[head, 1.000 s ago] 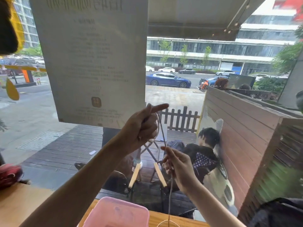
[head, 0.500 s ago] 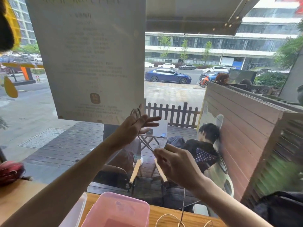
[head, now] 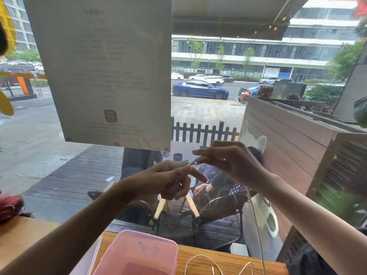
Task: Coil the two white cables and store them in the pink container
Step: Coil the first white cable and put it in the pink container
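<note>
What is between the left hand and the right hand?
In the head view, a short stretch of white cable bridges the gap between left hand and right hand.

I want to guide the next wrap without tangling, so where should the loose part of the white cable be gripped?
Grip the white cable on the taut stretch hanging just below the right hand, pinching it from the side with thumb and forefinger. That stretch runs almost straight down to the wooden counter, whereas the slack there lies in loose loops. The left hand already holds the coil.
</note>
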